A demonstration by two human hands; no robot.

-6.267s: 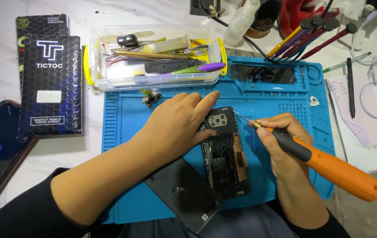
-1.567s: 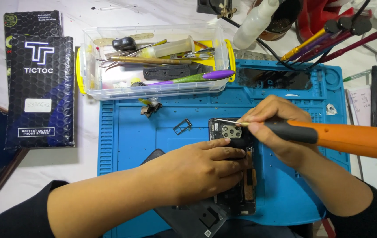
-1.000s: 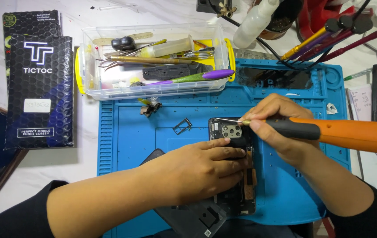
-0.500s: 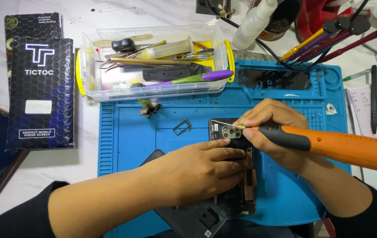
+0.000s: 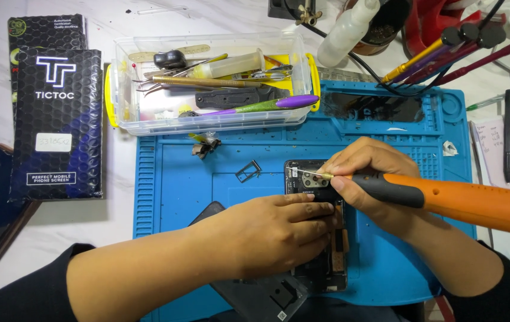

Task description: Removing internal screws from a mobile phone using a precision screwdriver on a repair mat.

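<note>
An opened black phone (image 5: 332,262) lies on the blue work mat (image 5: 177,197), its inner parts showing. My left hand (image 5: 270,232) lies flat across the phone's middle and holds it down. My right hand (image 5: 365,182) grips an orange and black electric screwdriver (image 5: 464,200); its thin tip rests on the camera area at the phone's top. A dark back cover (image 5: 267,295) lies under my left forearm at the mat's near edge. A small metal card tray (image 5: 248,171) sits on the mat left of the phone.
A clear plastic box (image 5: 207,83) with tweezers and several tools stands behind the mat. Two black padded pouches (image 5: 55,119) lie at the left. Several long-handled tools (image 5: 446,50), a white squeeze bottle (image 5: 347,30) and cables crowd the back right. A black pen (image 5: 507,134) lies at the right.
The screwdriver has tilted so its orange handle points lower to the right, with the tip staying at the phone's camera area. My left hand has stayed pressed on the phone.
</note>
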